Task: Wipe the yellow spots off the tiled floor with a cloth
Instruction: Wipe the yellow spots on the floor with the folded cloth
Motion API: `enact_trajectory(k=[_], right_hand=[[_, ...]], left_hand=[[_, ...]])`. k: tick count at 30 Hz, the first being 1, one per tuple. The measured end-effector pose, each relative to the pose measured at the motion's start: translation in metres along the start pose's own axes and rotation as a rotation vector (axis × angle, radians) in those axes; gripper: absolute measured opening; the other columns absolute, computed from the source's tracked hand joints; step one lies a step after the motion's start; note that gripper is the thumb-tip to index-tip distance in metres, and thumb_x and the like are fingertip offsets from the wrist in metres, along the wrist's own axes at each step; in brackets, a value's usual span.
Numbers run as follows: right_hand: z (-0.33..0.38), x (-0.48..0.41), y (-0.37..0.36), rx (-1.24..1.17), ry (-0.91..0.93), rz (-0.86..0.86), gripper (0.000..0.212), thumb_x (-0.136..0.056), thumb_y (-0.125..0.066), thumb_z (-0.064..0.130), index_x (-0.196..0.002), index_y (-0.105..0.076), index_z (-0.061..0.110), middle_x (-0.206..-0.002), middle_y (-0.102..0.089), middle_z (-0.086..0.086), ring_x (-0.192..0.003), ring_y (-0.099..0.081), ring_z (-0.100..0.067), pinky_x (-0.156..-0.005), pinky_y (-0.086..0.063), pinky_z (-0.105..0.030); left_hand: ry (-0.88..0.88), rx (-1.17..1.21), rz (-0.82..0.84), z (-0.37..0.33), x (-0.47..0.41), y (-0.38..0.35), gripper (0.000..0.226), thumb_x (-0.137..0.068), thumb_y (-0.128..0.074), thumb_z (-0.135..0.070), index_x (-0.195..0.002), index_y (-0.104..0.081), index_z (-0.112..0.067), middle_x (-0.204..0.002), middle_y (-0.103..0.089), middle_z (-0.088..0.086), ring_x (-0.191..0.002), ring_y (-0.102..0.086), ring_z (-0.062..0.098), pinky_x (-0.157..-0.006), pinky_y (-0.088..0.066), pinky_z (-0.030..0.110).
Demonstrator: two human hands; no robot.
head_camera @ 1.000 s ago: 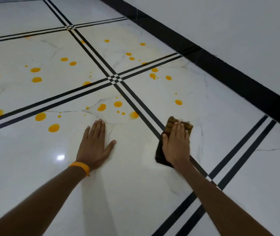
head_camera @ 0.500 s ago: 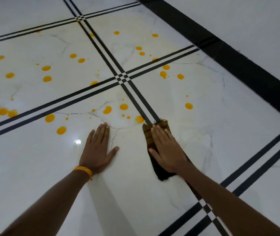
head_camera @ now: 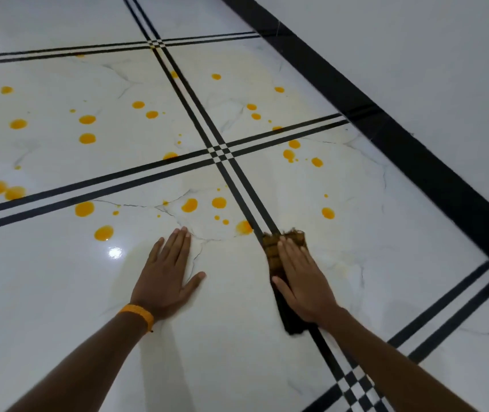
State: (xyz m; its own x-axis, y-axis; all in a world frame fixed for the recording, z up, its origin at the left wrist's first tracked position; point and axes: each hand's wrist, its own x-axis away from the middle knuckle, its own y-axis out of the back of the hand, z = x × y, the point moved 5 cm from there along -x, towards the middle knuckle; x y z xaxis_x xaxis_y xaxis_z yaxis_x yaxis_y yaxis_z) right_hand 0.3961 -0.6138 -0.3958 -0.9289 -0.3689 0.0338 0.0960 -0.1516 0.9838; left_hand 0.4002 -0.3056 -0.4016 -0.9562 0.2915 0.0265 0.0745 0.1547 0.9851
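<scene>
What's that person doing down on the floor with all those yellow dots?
Someone is cleaning yellow spots off the tiled floor. The right hand presses a brown cloth flat on the tile, close beside the nearest yellow spot. The left hand lies flat on the floor, probably for support. Lots of spots farther out are not yet wiped.

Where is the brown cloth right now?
In the head view, the cloth lies flat on the floor under the right hand, over the double black line, just right of a yellow spot.
</scene>
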Motion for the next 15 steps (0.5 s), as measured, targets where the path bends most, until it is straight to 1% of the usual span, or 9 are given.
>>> enact_trajectory(k=[2,4,6,9,10,11,12,14,15], right_hand=[[-0.041,0.002,0.011,-0.010,-0.113,-0.054,0.074,-0.102,-0.033,0.050,-0.160,-0.019,0.007,-0.167,-0.020,-0.010,-0.156,-0.006,-0.017,-0.126,-0.016,-0.044],[-0.079,-0.003,0.017,0.003,-0.279,-0.088,0.076,-0.101,-0.026,0.054,-0.160,-0.017,0.006,-0.167,-0.020,-0.011,-0.156,-0.012,-0.021,-0.127,-0.010,-0.040],[-0.103,-0.025,0.018,0.044,-0.401,-0.098,0.080,-0.099,-0.018,0.056,-0.160,-0.016,0.004,-0.168,-0.017,-0.013,-0.155,-0.015,-0.025,-0.127,-0.009,-0.041],[-0.122,-0.082,0.027,0.019,-0.628,-0.126,0.089,-0.094,-0.007,0.057,-0.157,-0.017,-0.004,-0.165,-0.022,-0.022,-0.153,-0.019,-0.033,-0.126,-0.012,-0.046],[-0.120,-0.095,0.027,0.022,-0.644,-0.118,0.090,-0.093,-0.004,0.057,-0.157,-0.016,-0.005,-0.165,-0.022,-0.023,-0.153,-0.018,-0.033,-0.126,-0.012,-0.047],[-0.115,-0.103,0.024,0.041,-0.596,-0.101,0.090,-0.093,-0.003,0.058,-0.158,-0.015,-0.004,-0.165,-0.020,-0.022,-0.154,-0.017,-0.032,-0.126,-0.011,-0.046],[-0.109,-0.101,0.022,0.055,-0.485,-0.071,0.088,-0.094,-0.003,0.057,-0.158,-0.014,-0.002,-0.166,-0.018,-0.020,-0.155,-0.015,-0.030,-0.127,-0.010,-0.045],[-0.102,-0.068,0.014,0.092,-0.196,0.009,0.081,-0.099,-0.010,0.057,-0.160,-0.012,0.003,-0.168,-0.014,-0.013,-0.156,-0.011,-0.024,-0.127,-0.008,-0.042],[-0.107,-0.049,0.015,0.094,-0.116,0.038,0.079,-0.100,-0.014,0.057,-0.161,-0.011,0.006,-0.169,-0.013,-0.010,-0.156,-0.010,-0.022,-0.127,-0.009,-0.040]], left_hand=[[0.016,0.013,-0.014,0.002,-0.002,0.001,0.085,-0.098,-0.021,-0.064,-0.159,-0.004,-0.007,-0.168,-0.002,0.008,-0.155,0.002,0.019,-0.125,-0.012,0.047],[-0.008,0.015,-0.026,0.001,-0.001,0.000,0.085,-0.097,-0.022,-0.063,-0.159,-0.006,-0.007,-0.167,-0.005,0.009,-0.155,-0.001,0.020,-0.124,-0.013,0.047],[-0.004,0.021,-0.060,0.003,0.001,0.000,0.085,-0.097,-0.024,-0.063,-0.158,-0.010,-0.006,-0.167,-0.010,0.010,-0.155,-0.006,0.022,-0.124,-0.015,0.048],[-0.013,0.023,-0.078,-0.003,-0.001,-0.003,0.085,-0.096,-0.024,-0.063,-0.158,-0.014,-0.005,-0.166,-0.013,0.011,-0.154,-0.010,0.024,-0.124,-0.016,0.048],[-0.010,0.027,-0.081,-0.002,-0.002,-0.003,0.085,-0.096,-0.024,-0.063,-0.158,-0.014,-0.005,-0.166,-0.014,0.011,-0.154,-0.010,0.024,-0.124,-0.016,0.048],[-0.010,0.028,-0.081,-0.001,-0.003,-0.002,0.085,-0.096,-0.023,-0.063,-0.158,-0.014,-0.005,-0.166,-0.014,0.011,-0.154,-0.010,0.024,-0.124,-0.016,0.048],[-0.012,0.021,-0.075,-0.001,-0.003,-0.003,0.085,-0.096,-0.023,-0.063,-0.158,-0.014,-0.005,-0.166,-0.014,0.012,-0.154,-0.010,0.024,-0.124,-0.016,0.048],[-0.020,0.012,-0.069,-0.005,0.002,-0.004,0.085,-0.096,-0.024,-0.062,-0.158,-0.014,-0.005,-0.166,-0.014,0.011,-0.154,-0.010,0.023,-0.124,-0.015,0.047],[-0.020,0.011,-0.072,-0.006,0.003,-0.003,0.085,-0.097,-0.024,-0.062,-0.158,-0.013,-0.005,-0.166,-0.013,0.011,-0.154,-0.009,0.023,-0.124,-0.014,0.046]])
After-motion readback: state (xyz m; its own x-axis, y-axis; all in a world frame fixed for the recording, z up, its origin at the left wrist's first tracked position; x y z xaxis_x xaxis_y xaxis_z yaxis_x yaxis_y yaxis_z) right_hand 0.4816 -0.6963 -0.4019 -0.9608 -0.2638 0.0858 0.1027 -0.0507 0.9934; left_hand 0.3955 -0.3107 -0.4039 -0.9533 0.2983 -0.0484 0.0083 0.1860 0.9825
